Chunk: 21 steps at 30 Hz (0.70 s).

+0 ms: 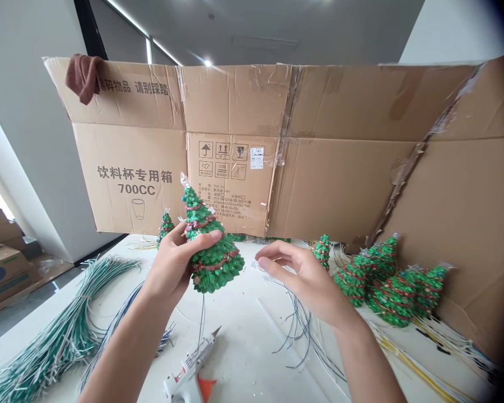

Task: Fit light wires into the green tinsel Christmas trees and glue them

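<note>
My left hand (174, 263) is closed round a small green Christmas tree (218, 263) with red garlands and a clear tip. The tree leans to the left above the table, and thin dark wires (202, 319) hang from its base. To the right, my right hand (302, 277) has thumb and forefinger drawn together low over the table. Something small and clear shows by those fingertips, but I cannot make out what it is. A white hot glue gun (189, 369) with an orange trigger lies below the tree, nozzle pointing up and right.
Bundles of green-and-white wires (67, 330) cover the table's left side. Loose blue wires (298, 324) lie below my right hand. Several more trees (392, 296) stand at the right, near yellow and white cables (415, 369). A tall cardboard screen (336, 184) with a brown cloth (83, 78) encloses the back.
</note>
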Each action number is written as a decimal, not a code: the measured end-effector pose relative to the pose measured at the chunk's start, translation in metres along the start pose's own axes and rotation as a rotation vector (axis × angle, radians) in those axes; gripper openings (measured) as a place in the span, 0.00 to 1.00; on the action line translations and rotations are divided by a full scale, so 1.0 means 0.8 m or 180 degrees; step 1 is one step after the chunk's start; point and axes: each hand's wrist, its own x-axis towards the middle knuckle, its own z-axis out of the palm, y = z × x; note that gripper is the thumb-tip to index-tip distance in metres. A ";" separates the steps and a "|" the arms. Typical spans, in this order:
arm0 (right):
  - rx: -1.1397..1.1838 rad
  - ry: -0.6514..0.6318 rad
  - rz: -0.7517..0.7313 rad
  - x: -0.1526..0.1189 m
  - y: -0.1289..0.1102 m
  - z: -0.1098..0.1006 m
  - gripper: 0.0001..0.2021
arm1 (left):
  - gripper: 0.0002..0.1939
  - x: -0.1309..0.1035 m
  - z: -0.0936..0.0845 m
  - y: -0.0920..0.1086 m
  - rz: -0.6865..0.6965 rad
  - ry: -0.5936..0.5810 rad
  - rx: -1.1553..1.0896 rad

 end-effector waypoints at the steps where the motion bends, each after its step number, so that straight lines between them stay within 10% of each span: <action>1: -0.0051 -0.0031 0.0036 0.001 0.001 0.003 0.12 | 0.25 0.001 0.000 0.000 -0.0040 0.0103 -0.0110; 7: -0.0065 -0.0088 0.0079 0.003 0.003 0.014 0.09 | 0.12 0.010 0.000 0.001 -0.0386 0.0639 -0.0855; 21: -0.0033 0.0029 0.0210 0.004 0.010 0.015 0.13 | 0.04 0.008 0.001 0.012 -0.0774 0.0628 -0.1718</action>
